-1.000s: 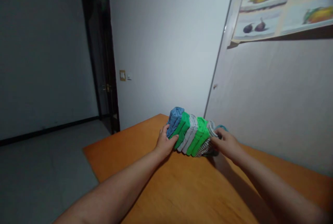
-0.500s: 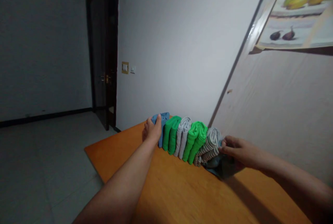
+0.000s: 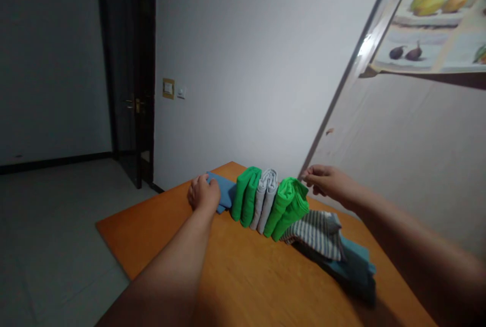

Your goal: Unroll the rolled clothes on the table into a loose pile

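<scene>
A row of folded cloths runs across the far part of an orange wooden table (image 3: pixel 243 271), from the left end toward the right.

The person's left hand (image 3: pixel 204 194) rests on the blue cloth (image 3: pixel 225 193) at the left end of the row. That cloth lies flat on the table, and the hand is curled loosely on its near edge, fingers bent over the fabric; whether it pinches the cloth or only presses on it, I cannot tell.

Just right of the blue cloth stand three folded pieces on edge, tilted a little and leaning against one another: a green cloth (image 3: pixel 246 199), a grey cloth (image 3: pixel 265 204), and a second green cloth (image 3: pixel 288 208).

The right hand (image 3: pixel 329 183) hovers just beyond the top of the second green cloth, on its far right side. Its fingers are drawn close together with the thumb near the fingertips, a narrow pinch. It looks to hold nothing, though the fingertips are very close to the green fold and I cannot say whether they touch.

Right of the standing pieces a striped cloth (image 3: pixel 316 233) lies toppled flat, its left edge against the base of the second green cloth. It rests partly on a teal cloth (image 3: pixel 355 266), which lies flat at the right end of the row.

Behind the table is a pale wall with a fruit picture (image 3: pixel 433 26) at upper right, and a dark doorway (image 3: pixel 127 74) at far left.
</scene>
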Motion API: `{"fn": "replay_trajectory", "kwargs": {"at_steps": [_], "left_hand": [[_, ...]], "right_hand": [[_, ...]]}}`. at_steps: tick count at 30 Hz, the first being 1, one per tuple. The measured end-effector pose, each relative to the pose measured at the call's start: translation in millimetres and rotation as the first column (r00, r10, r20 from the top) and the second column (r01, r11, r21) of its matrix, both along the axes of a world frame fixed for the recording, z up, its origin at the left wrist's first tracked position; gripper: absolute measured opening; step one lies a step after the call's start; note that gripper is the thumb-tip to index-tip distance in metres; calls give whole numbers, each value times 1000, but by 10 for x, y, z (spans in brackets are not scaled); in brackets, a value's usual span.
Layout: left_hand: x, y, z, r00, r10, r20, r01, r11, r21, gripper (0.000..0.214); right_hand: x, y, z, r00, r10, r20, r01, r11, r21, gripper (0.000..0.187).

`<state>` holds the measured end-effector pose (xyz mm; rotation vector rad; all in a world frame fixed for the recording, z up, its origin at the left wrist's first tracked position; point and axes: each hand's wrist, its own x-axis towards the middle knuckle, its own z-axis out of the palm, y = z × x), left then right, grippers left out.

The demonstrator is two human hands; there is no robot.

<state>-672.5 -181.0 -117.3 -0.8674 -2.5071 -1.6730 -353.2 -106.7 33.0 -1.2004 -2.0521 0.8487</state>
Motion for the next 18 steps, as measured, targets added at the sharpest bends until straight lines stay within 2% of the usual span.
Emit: {"fn": "replay_trajectory", "kwargs": {"at_steps": [2, 4, 8, 11, 15, 18], "left_hand": [[1, -10, 8, 998, -4, 63, 5, 1000, -27, 41], [33, -32, 39, 998, 11, 63, -9, 999, -38, 41], [189, -96, 145, 990, 13, -138, -11, 1000, 12, 34], [309, -125, 207, 966, -84, -245, 99, 994, 47, 30], [379, -109, 206, 928, -240, -285, 242, 970, -28, 33], [384, -87, 167, 920, -266, -288, 247, 964, -100, 37]], "right_hand": [[-254, 23, 8, 1000, 26, 5, -26, 997, 67, 11], [-491, 53, 24, 996, 60, 67, -70, 983, 167, 7], [-889, 153, 46, 973, 128, 192, -189, 921, 341, 6], [-1134, 209, 44, 946, 139, 293, -257, 873, 415, 13], [-1392, 169, 52, 876, 174, 449, -382, 820, 427, 28], [-1502, 101, 69, 757, 216, 616, -500, 799, 334, 42]]}}
